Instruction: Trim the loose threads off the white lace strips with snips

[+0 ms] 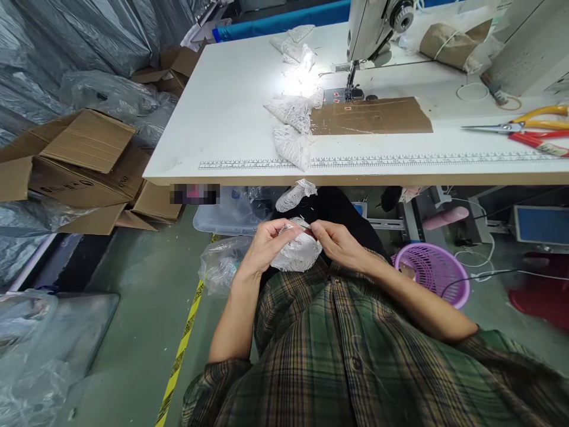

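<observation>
Above my lap, below the table's front edge, my left hand (pixel 267 242) pinches the upper left edge of a white lace piece (pixel 297 255). My right hand (pixel 341 244) grips its upper right edge between thumb and fingers. The piece is rounded and hangs down between both hands. Just beyond it hangs another white lace part (pixel 295 196) over my dark trousers. More white lace pieces (pixel 291 145) lie in a row on the tabletop, running back beside the sewing machine's needle area (pixel 353 86). Whether they join the held piece cannot be made out.
The white table (pixel 222 118) has a printed ruler along its front edge. Yellow-handled scissors (pixel 540 117) and a red-handled tool (pixel 536 142) lie at the right. Brown cardboard (pixel 373 115) lies before the machine. A purple basket (pixel 433 273) and open cardboard boxes (pixel 84 166) stand below.
</observation>
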A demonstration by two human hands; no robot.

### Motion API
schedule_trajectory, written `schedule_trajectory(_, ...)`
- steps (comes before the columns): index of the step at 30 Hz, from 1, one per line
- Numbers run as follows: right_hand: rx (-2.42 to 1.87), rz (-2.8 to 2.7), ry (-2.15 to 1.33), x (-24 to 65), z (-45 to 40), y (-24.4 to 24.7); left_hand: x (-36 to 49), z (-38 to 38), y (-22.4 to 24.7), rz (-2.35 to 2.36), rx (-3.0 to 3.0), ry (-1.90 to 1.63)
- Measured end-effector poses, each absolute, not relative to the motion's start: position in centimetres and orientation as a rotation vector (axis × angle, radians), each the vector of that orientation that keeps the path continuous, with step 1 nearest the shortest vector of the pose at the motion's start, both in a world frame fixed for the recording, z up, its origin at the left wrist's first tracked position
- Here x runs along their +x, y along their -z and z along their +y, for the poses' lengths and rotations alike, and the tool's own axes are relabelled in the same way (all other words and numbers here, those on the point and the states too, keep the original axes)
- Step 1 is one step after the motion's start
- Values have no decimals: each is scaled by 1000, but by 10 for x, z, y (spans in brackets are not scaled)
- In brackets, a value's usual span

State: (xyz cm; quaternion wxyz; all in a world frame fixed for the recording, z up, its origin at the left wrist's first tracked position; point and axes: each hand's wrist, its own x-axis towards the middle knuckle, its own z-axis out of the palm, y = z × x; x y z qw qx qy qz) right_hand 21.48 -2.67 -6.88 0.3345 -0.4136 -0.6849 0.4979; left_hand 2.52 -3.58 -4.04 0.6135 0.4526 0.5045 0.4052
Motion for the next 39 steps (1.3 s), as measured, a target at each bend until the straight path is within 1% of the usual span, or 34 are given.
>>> schedule_trajectory(6,-1132,-1799,-1241,209,-21,72,26,-35,42,1189,1030,-923)
schedule_trajectory(8,-1146,-1698,-1215,210,-16,77,26,-34,43,1196,1014,-926)
schedule_trajectory(13,-1213,-1353,-978,207,11,89,26,-29,39,1206,1036,-940)
schedule_trajectory(16,-1218,-1271,-928,197,24,93,23,-27,34,1221,1089,-951)
schedule_trajectory(20,-1156,-1222,-892,188,32,98,16,-27,33,1262,1155,-972)
schedule_trajectory(24,-1164,-1293,-887,191,26,92,8,-27,35,1286,1237,-1012)
schedule_trajectory(26,-1140,-1328,-915,195,11,83,5,-24,34,1316,1319,-1108)
schedule_trajectory(29,-1002,-1397,-1053,201,-24,63,6,-16,35,1310,1458,-1234)
schedule_trajectory(31,-876,-1450,-1201,204,-47,50,12,-14,38,1195,1480,-1190)
schedule_trajectory(34,-778,-1538,-1356,211,-69,39,25,-16,45,914,1405,-1005)
schedule_trajectory(36,-819,-1565,-1382,216,-73,38,33,-21,47,790,1330,-941)
schedule_trajectory(39,-915,-1585,-1428,223,-66,42,36,-29,47,799,1188,-953)
